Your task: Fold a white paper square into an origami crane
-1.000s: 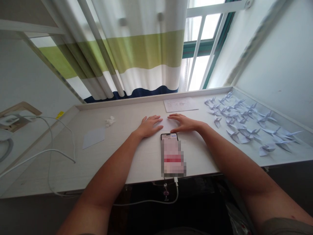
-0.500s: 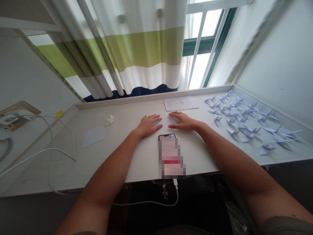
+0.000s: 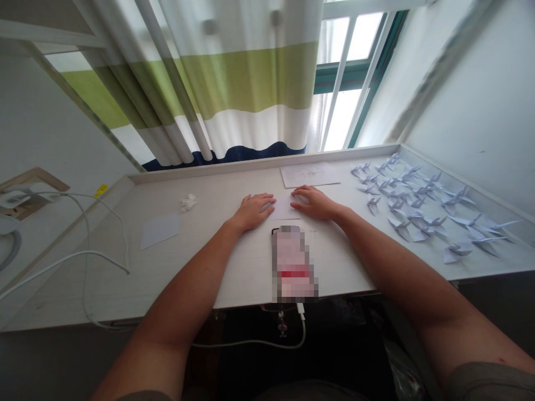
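A small white sheet of paper [image 3: 284, 208] lies flat on the desk between my hands. My left hand [image 3: 254, 210] rests at its left edge, palm down with the fingers stretched out. At the right edge lies my right hand [image 3: 312, 203], fingers extended and thumb apart, touching the paper. Just in front of the sheet, nearer to me, is a phone [image 3: 292, 262] with a blurred screen. Behind the hands, a larger paper with faint drawing or print [image 3: 310, 175] lies by the desk's back rail.
Several folded paper cranes [image 3: 413, 203] cover the desk's right side. To the left are a blank paper square [image 3: 160, 231] and a crumpled tissue [image 3: 188, 203]. White cables [image 3: 90, 253] loop over the left end, and a charging cable [image 3: 301, 314] hangs from the phone past the front edge.
My hands have shifted slightly, the right one a little to the right and away from me. More of the small paper's near edge now shows between them.
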`<act>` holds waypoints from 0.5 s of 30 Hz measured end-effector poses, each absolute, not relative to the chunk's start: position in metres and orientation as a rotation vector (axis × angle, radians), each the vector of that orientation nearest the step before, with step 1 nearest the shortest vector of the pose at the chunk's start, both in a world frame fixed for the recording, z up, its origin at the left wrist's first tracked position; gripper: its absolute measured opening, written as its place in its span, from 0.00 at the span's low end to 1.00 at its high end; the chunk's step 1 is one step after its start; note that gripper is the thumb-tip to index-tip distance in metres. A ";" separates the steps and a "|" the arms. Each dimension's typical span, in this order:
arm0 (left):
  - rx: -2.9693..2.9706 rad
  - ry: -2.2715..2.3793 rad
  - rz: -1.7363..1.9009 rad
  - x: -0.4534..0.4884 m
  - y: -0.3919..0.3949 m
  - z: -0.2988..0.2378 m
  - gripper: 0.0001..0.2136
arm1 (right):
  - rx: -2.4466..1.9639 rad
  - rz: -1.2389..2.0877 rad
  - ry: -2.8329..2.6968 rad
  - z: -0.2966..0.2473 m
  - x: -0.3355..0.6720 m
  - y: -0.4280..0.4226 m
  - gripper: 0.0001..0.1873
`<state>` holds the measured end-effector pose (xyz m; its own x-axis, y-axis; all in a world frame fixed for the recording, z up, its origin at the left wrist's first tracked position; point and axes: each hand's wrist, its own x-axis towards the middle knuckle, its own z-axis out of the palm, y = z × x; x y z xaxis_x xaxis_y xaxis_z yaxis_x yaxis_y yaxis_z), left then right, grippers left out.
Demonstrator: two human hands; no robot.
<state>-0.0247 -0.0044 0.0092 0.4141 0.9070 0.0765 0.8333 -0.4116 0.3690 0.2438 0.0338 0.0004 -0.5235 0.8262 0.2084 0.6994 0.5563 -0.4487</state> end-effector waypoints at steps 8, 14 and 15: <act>2.400 1.527 0.379 -0.024 -0.006 0.011 0.22 | -1.242 0.392 -2.393 -0.006 0.244 0.039 0.25; 2.411 1.519 0.353 -0.025 -0.006 0.011 0.24 | -1.229 0.443 -2.404 -0.006 0.247 0.039 0.26; 2.411 1.521 0.349 -0.025 -0.006 0.011 0.25 | -1.230 0.452 -2.406 -0.005 0.247 0.039 0.26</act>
<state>-0.0248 -0.0061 0.0111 0.4202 0.9055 0.0595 0.8406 -0.4132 0.3502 0.2475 0.0392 -0.0054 -0.5334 0.8215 0.2017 0.6925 0.5610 -0.4537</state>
